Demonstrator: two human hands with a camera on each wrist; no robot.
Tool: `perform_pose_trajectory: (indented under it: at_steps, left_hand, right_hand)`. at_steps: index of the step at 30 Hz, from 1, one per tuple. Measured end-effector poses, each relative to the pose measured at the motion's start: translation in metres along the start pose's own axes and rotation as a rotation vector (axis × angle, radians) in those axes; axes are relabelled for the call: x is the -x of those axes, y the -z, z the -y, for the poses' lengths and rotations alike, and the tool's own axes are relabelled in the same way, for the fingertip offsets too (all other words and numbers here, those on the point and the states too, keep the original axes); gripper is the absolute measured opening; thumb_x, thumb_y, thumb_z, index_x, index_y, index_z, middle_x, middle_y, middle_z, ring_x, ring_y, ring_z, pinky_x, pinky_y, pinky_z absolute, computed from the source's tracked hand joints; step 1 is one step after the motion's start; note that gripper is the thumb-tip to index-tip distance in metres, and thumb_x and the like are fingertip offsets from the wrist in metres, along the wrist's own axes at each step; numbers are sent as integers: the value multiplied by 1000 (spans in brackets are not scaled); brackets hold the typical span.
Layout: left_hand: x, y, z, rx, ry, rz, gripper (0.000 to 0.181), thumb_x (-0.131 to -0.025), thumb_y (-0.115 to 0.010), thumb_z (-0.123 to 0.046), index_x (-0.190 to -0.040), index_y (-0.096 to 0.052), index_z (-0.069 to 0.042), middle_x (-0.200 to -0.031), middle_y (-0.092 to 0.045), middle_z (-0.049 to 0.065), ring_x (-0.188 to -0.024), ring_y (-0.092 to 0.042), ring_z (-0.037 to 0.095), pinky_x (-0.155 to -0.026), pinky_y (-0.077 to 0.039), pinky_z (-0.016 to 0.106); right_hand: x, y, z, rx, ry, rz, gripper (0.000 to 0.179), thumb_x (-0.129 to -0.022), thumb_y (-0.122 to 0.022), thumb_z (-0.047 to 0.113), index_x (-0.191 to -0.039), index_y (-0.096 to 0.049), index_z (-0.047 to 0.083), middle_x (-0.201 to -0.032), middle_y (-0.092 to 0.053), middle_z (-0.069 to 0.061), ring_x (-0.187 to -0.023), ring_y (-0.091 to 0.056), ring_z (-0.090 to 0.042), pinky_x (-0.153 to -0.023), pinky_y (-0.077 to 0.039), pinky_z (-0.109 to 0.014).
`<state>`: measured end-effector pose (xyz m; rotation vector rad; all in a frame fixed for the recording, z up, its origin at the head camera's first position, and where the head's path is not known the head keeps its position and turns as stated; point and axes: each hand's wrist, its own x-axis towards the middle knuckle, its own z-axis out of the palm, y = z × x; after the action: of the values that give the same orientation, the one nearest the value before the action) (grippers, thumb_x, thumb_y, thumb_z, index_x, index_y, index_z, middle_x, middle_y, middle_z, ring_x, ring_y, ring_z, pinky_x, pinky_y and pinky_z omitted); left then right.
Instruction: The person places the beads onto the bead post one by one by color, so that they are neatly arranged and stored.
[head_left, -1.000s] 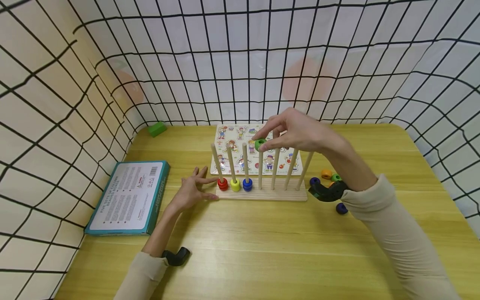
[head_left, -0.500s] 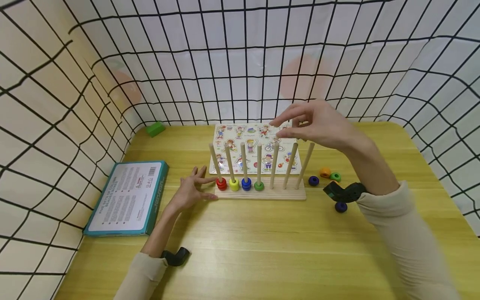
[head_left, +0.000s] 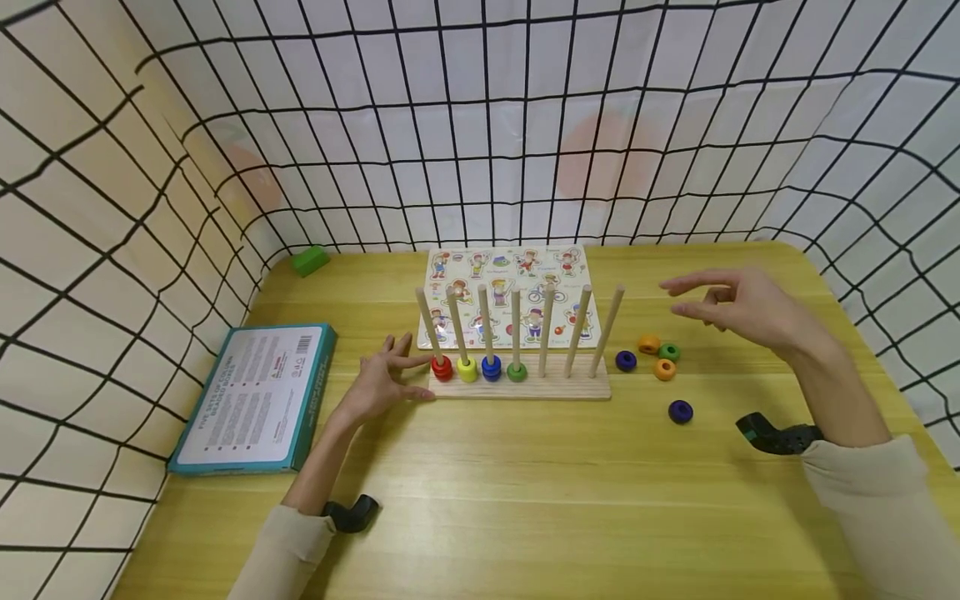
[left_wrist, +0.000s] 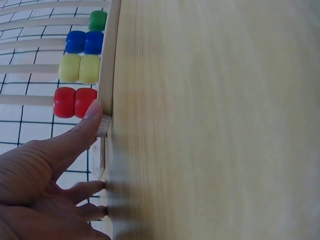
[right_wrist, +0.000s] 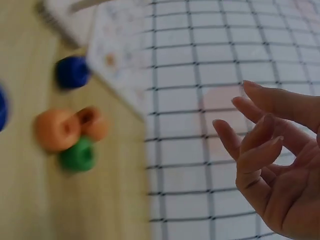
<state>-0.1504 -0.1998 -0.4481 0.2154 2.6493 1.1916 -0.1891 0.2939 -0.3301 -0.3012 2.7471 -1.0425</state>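
Observation:
A wooden peg rack (head_left: 555,387) with a row of upright pegs stands mid-table in the head view. From left, its pegs carry two red beads (left_wrist: 75,103), two yellow beads (left_wrist: 79,69), two blue beads (left_wrist: 84,42) and one green bead (head_left: 517,372); the pegs further right are bare. My left hand (head_left: 378,383) touches the rack's left end, thumb at the front and fingers spread. My right hand (head_left: 746,304) hovers above the table's right side, fingers loosely bent around nothing. Nearest it lie loose beads: orange (head_left: 664,369), green (head_left: 669,352) and dark blue (head_left: 681,412).
A picture board (head_left: 510,287) with cartoon figures lies behind the rack. At left is a flat teal-edged box (head_left: 255,396). A green block (head_left: 310,260) sits in the far left corner. Black-gridded white walls (head_left: 480,125) surround the table.
The green bead left my right hand and is now at the bottom of the fourth peg. That hand then moved right, over near the loose beads. My left hand stays at the rack.

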Motion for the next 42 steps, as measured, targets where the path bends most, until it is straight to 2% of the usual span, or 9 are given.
perform_pose_trajectory:
  at_steps: [3, 7, 13, 15, 20, 33, 42]
  left_hand:
    - [1, 0, 1, -2, 2, -3, 61, -81, -88, -15, -138, -67, -11, -171, -21, 21, -161, 2, 46, -116, 15, 81]
    - [1, 1, 1, -4, 1, -6, 61, -81, -88, -15, -138, -66, -11, -171, -21, 21, -161, 2, 46, -116, 15, 81]
    - [1, 0, 1, 12, -9, -2, 60, -81, -88, -15, -137, -67, -10, -170, -21, 22, -161, 2, 47, -115, 16, 81]
    - [1, 0, 0, 18, -6, 1, 61, -81, -88, -14, -137, -67, -10, -170, -21, 21, -161, 2, 46, -115, 17, 81]
    - [1, 0, 0, 19, -1, 1, 61, -81, -88, -15, -138, -66, -11, -171, -21, 21, -161, 2, 46, -116, 17, 80]
    - [0, -1, 1, 23, -17, -6, 60, -81, -88, -15, -137, -67, -11, -170, -22, 21, -161, 1, 46, -114, 17, 82]
    - [1, 0, 0, 25, -13, -7, 60, -81, -88, -15, -137, -67, -11, -170, -22, 21, -161, 1, 46, -114, 16, 82]
  right_hand:
    - [2, -8, -32, -13, -31, 61, 48, -101, -67, 41, -140, -64, 14, -126, -70, -5, -67, -54, -20, -58, -49, -29]
    - [4, -21, -62, -56, -57, 126, 53, -102, -66, 37, -145, -58, 8, -141, -61, -23, -65, -54, -19, -58, -51, -30]
    - [3, -35, -86, -129, -57, 189, 55, -101, -68, 25, -148, -52, 1, -143, -56, -32, -74, -62, -16, -63, -56, -31]
    - [1, -40, -90, -144, -59, 202, 56, -101, -68, 23, -149, -51, -1, -143, -54, -34, -77, -62, -15, -64, -56, -31]
    - [-6, -46, -92, -144, -72, 199, 55, -100, -69, 22, -148, -52, -1, -144, -53, -33, -74, -57, -14, -63, -53, -29]
    - [-12, -50, -95, -148, -108, 213, 50, -101, -68, 21, -145, -56, 0, -145, -52, -27, -76, -50, -13, -63, -49, -28]
    - [-16, -52, -91, -53, -85, 164, 48, -96, -74, 23, -139, -64, 2, -136, -61, -25, -88, -53, -14, -67, -43, -26]
